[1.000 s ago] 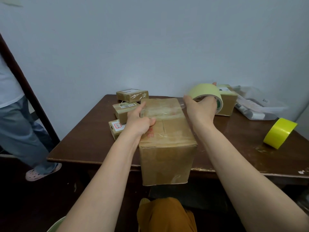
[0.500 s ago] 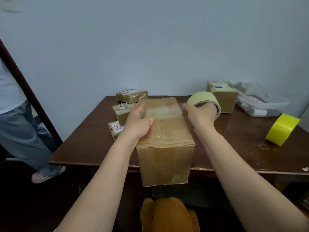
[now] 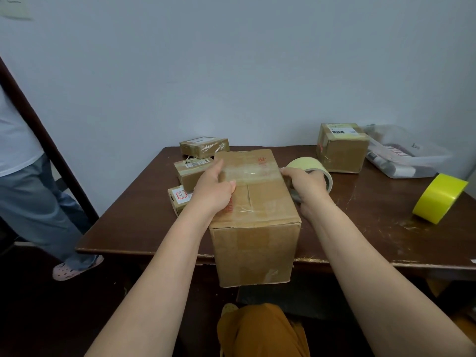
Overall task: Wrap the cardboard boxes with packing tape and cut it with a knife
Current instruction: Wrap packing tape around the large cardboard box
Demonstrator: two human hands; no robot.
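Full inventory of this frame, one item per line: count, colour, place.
large cardboard box: 1, brown, front table edge, overhanging.
small cardboard boxes: 3, brown, left of the large box.
medium cardboard box: 1, brown, back right.
tape roll: 1, pale yellow, beside the large box's right side.
yellow tape roll: 1, bright yellow, right table area.
plastic bag of items: 1, clear, back right corner.
table: 1, dark brown.
bystander: 1, white top, blue jeans, far left.
left hand: presses box top.
right hand: holds the pale roll.

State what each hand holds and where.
Right hand grips the pale tape roll through its core. Left hand holds nothing; it presses on the big box top.
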